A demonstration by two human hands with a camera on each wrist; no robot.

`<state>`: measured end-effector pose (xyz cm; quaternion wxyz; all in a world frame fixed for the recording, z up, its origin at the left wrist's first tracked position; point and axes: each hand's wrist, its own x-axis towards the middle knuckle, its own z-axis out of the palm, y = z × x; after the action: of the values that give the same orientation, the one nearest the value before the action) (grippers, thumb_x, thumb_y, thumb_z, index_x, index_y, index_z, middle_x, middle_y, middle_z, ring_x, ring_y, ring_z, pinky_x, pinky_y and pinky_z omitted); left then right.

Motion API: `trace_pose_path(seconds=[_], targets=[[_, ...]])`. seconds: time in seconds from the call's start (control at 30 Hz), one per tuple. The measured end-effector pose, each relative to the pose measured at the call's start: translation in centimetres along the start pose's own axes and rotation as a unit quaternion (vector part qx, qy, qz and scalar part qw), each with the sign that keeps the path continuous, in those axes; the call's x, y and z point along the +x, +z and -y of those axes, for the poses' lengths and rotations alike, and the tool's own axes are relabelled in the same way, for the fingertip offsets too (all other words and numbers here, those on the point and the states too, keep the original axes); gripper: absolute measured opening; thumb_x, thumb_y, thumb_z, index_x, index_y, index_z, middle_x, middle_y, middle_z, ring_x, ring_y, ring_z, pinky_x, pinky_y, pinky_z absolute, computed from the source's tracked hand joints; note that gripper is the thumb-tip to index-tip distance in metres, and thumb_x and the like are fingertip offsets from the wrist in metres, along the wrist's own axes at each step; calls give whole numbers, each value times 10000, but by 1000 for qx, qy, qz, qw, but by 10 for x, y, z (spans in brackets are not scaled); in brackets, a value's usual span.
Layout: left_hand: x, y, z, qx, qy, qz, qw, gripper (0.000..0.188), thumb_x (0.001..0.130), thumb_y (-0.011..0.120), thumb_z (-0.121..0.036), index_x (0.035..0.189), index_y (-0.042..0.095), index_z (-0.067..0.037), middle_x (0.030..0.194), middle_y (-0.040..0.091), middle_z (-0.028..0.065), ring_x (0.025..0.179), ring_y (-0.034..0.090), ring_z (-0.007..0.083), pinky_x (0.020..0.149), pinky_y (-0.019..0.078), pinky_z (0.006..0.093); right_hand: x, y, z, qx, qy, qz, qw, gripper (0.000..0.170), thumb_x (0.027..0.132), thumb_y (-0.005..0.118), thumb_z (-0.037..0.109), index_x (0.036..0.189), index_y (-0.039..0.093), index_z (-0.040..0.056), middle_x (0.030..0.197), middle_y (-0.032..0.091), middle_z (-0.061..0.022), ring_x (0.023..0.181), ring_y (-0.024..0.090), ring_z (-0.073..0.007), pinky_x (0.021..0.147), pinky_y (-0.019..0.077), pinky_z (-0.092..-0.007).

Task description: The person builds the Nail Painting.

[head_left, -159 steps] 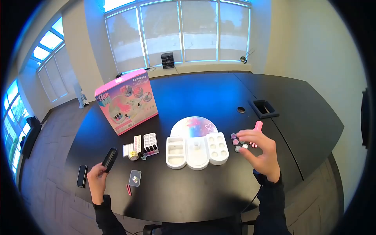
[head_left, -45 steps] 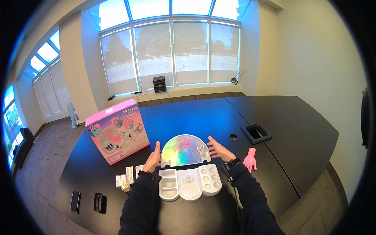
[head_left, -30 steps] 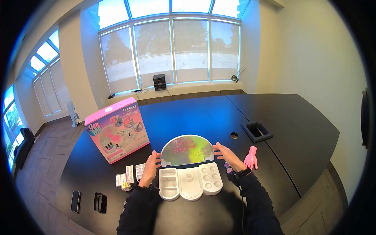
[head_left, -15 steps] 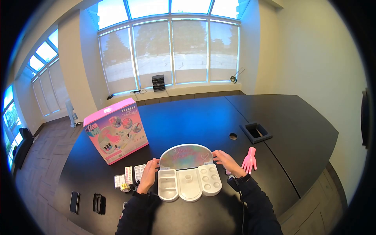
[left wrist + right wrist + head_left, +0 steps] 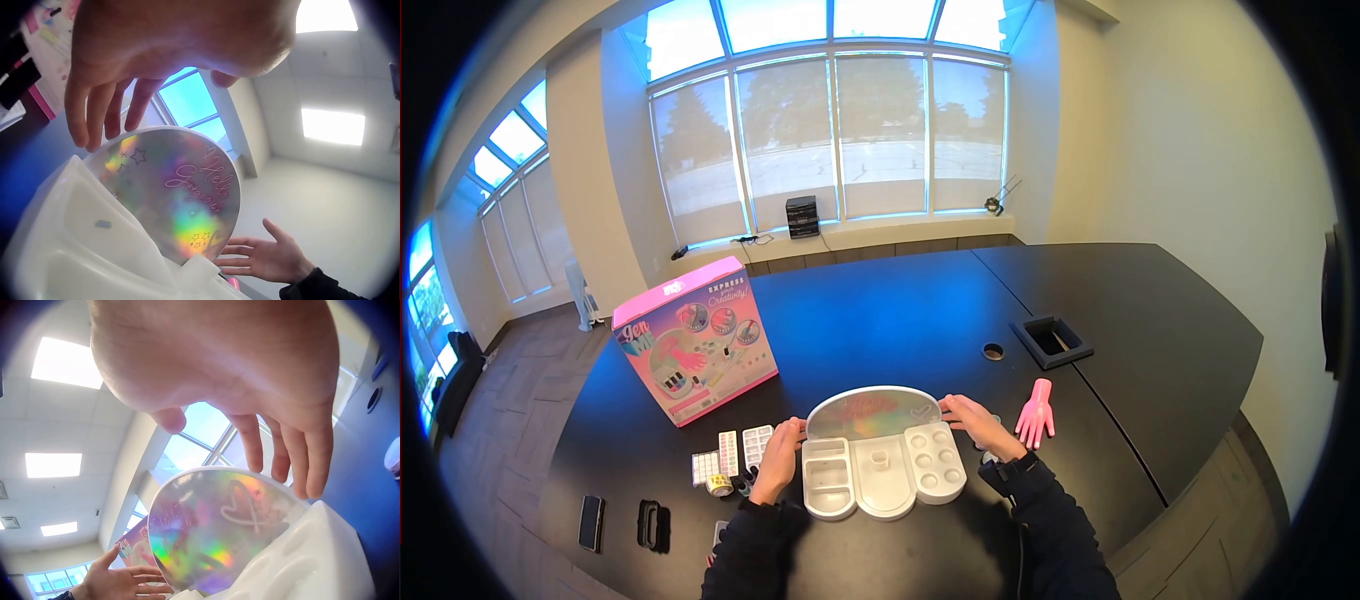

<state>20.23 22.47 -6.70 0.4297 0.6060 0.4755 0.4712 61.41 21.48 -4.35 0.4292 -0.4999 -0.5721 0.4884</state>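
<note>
A rounded mirror-like panel (image 5: 875, 415) with iridescent "Hello Gorgeous" lettering stands at the back of a white compartment tray (image 5: 885, 492). At the panel's left edge is my left hand (image 5: 778, 460), its fingers extended and loosely bent behind the rim. Matching it on the opposite side, my right hand (image 5: 985, 428) has its fingertips close to the panel's right edge. In the left wrist view, straight fingers (image 5: 97, 119) hang over the panel's rim. Fingers (image 5: 303, 456) likewise reach down behind the rim in the right wrist view.
A pink kit box (image 5: 700, 345) stands at back left. White nail sheets (image 5: 728, 453) and a yellow tape roll (image 5: 719, 485) lie by my left hand. A phone (image 5: 591, 523) and black case (image 5: 653, 525) are farther left. A pink model hand (image 5: 1035, 415) lies right.
Both hands have come to the panel's sides from farther apart. The panel shows lower and shorter, closer against the tray's back. The black case left my left hand and lies on the table.
</note>
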Motion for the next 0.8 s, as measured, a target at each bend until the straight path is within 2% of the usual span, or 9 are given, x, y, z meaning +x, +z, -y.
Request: trace_pose_path(seconds=[0.1,0.2,0.27,0.37,0.7,0.77,0.8], targets=[[-2,0,0,-5,2,-4,1000,638,1174,401,-559,1329,657,5,1308,670,127,1238,667,264,1029,510,388,0,0,0,6,0,1,1000,631,1148,512,525,1466,589,-14,1419,658,-130,1297,640,-260,1105,495,-385],[-2,0,3,1,-2,5,1000,690,1152,392,-625,1361,654,-23,1346,693,110,1277,645,246,1086,476,398,0,0,-2,6,1,2,1000,614,1151,508,517,1458,596,-8,1409,662,-121,1293,641,-252,1099,496,-379],[-2,1,6,-9,14,-3,1000,608,1176,419,-536,1316,667,1,1273,671,110,1195,657,241,1001,512,372,-1,1,-2,6,2,1,1000,607,1151,508,515,1452,600,-4,1405,663,-116,1292,641,-248,1095,498,-377],[0,1,12,13,38,-8,999,575,1185,423,-496,1293,684,4,1235,673,105,1141,644,215,975,510,357,-1,2,-4,-5,6,-8,1000,581,1154,511,502,1435,617,4,1391,673,-107,1277,647,-238,1079,502,-371],[-1,-1,16,38,49,-21,998,529,1187,445,-436,1244,691,30,1122,690,118,1094,643,233,977,492,348,-2,0,-6,-12,0,-19,1000,510,1160,521,448,1404,645,18,1339,696,-84,1250,658,-221,1053,505,-361],[-2,-5,17,77,26,16,997,587,1183,393,-519,1363,656,-26,1332,700,99,1274,654,240,1081,480,402,-3,-2,-5,-18,0,-22,1000,507,1157,529,443,1405,645,17,1337,697,-82,1246,658,-218,1050,505,-359],[-2,-6,17,77,26,16,997,587,1183,393,-519,1363,656,-26,1332,700,99,1274,654,240,1081,480,402,-4,-4,-5,-20,-6,-28,999,497,1153,537,440,1399,655,24,1329,701,-76,1235,658,-211,1042,505,-354]])
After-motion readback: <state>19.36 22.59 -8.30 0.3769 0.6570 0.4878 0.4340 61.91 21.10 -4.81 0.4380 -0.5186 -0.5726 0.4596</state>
